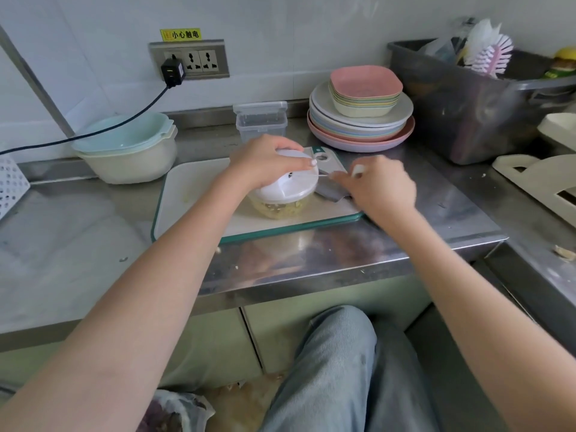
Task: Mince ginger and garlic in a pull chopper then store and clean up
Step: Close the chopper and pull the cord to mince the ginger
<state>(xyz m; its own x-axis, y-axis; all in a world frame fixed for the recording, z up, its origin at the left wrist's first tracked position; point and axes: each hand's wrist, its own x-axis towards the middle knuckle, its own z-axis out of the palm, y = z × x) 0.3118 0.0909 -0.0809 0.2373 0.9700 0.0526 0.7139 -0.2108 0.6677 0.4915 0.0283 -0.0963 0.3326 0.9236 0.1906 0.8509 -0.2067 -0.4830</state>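
On the far left I am seeing a white basket (11, 185) at the edge of the steel counter (78, 244). Next to it two bowls (127, 148) are sitting one inside the other, and a black cord (103, 129) is running over them from a plug (171, 73) in the wall. A white cutting board (193, 194) is lying in the middle. The chopper (285, 191) is standing on it, with yellow bits showing in its clear cup. My left hand (265, 160) is curling over its white lid and pressing down. A thin string (324, 175) is stretching from the lid to my right hand (378, 185), which is pinching the pull handle (358, 170), a bit blurry. Behind, a clear box (261, 121) is sitting, then a stack of plates (361, 120), then a gray tub (461, 110) with a pink brush (492, 56).
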